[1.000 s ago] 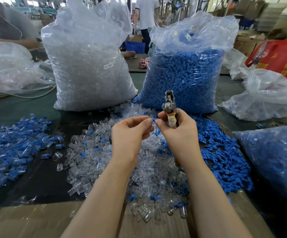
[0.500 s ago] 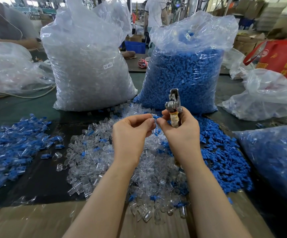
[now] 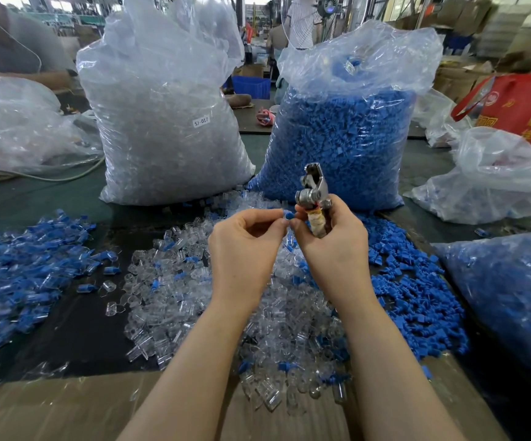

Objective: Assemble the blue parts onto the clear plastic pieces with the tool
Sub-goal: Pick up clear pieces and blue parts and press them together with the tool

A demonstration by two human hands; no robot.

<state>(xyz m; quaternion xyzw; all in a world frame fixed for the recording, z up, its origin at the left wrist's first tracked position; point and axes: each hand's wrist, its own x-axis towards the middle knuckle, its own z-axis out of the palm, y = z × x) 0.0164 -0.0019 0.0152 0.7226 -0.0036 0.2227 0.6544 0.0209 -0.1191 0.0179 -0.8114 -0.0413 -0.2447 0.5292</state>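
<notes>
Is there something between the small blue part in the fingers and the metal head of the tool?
Nothing visible does. The blue part is pinched between the left hand and right hand, just below and left of the tool head; only open air lies between them.

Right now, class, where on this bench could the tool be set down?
Bare dark mat lies between the assembled pile and the clear pile; bare cardboard in front. Crowded: middle and right, under clear and blue parts.

Bright, even daylight from rear windows; glare on the clear bags (image 3: 168, 122); background soft; wide-angle bending at edges.
</notes>
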